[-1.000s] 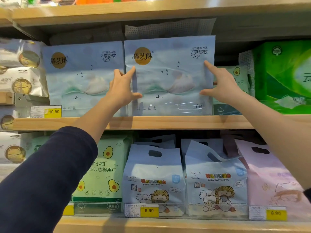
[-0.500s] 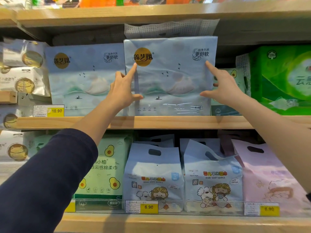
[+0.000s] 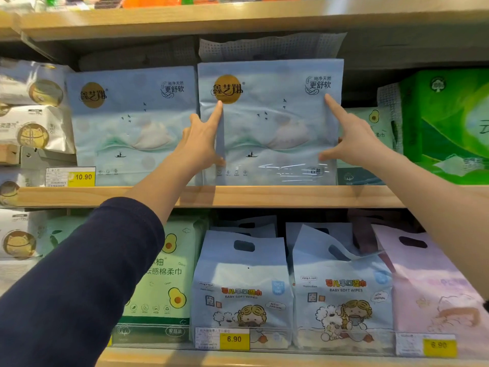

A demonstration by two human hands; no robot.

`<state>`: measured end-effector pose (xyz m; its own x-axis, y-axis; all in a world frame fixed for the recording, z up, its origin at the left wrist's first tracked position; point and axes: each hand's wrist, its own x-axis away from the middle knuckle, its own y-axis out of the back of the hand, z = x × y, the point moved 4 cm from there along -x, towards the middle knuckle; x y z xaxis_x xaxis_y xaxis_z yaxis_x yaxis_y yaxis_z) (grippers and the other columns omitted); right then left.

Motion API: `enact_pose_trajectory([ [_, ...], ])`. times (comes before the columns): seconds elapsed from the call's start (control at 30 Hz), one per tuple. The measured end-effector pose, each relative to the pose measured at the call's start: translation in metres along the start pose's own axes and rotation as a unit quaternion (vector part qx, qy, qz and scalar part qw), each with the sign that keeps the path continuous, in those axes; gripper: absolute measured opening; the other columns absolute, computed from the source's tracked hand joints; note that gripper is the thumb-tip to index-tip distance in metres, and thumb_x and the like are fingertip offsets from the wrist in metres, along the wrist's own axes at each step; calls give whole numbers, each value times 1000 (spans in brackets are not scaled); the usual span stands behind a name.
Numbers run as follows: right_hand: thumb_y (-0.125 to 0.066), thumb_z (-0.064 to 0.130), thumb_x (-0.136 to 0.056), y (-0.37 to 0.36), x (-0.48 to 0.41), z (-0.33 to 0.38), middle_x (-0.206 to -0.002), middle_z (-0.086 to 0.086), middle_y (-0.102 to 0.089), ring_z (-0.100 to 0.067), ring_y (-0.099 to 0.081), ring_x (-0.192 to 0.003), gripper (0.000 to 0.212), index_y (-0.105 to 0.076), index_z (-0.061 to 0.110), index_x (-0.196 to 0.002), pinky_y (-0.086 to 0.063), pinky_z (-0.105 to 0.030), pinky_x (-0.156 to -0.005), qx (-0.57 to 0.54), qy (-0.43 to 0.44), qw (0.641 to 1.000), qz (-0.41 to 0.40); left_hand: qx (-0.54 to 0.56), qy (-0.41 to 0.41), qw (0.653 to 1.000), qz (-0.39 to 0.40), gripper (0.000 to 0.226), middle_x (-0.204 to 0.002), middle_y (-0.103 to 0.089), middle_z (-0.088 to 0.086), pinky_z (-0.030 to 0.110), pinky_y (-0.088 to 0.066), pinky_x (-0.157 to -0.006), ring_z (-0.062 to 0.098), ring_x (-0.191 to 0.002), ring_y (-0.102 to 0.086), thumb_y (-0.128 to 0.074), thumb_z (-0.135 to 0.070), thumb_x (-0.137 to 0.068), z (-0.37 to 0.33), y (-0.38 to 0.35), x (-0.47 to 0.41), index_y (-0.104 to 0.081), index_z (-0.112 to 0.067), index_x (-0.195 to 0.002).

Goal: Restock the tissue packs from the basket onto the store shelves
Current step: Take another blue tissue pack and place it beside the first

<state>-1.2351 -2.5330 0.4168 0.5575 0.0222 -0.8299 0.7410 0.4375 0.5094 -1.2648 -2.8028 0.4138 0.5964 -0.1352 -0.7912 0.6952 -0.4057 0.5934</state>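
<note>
Now my left hand [image 3: 202, 140] and right hand [image 3: 352, 140], fingers spread, still press the blue tissue pack's [image 3: 270, 123] sides, index fingertips slightly higher than before.

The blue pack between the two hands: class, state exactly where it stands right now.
In the head view, the blue pack stands upright on the middle shelf, centre, beside a matching pack on its left.

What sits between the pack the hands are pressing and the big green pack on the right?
Head view: a pale green avocado-print pack, partly hidden behind the right hand.
</note>
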Motion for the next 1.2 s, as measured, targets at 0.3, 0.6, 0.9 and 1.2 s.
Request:
enact_pose_trajectory([
  [0.3,-83,13,-62,-13,-24,-18,-126,-18,-43,-30,-42,-103,119,-4,33,-148,-37,-38,-85,25,-2,999,21,-22,17,999,28,113,-121,-33,24,52,-40,-86,47,-109,-40,-82,-19,-68,-4,-19,-25,-2,-28,-147],
  [0.6,-83,13,-63,-16,-28,-22,-128,-20,-40,-36,-37,-119,118,-3,31,-148,-35,-40,-92,25,10,999,32,-28,7,999,32,122,-108,-35,22,50,-40,-85,43,-104,-42,-83,-22,-66,0,-25,-33,8,-33,-146],
  [0.9,-82,23,-65,-14,-26,-20,-109,-13,-37,-31,-39,-103,113,-6,36,-147,-35,-38,-86,33,0,999,19,-36,-10,999,17,108,-103,-37,21,46,-39,-82,42,-104,-41,-82,-25,-67,-1,-16,-30,-9,-23,-147],
  [1.2,-80,25,-69,-4,-17,-13,-130,-19,-39,-36,-39,-117,107,-8,34,-148,-35,-38,-91,30,-5,999,10,-35,-23,999,6,107,-119,-38,23,45,-39,-87,44,-106,-42,-79,-27,-71,-2,-4,-20,-5,-27,-148],
])
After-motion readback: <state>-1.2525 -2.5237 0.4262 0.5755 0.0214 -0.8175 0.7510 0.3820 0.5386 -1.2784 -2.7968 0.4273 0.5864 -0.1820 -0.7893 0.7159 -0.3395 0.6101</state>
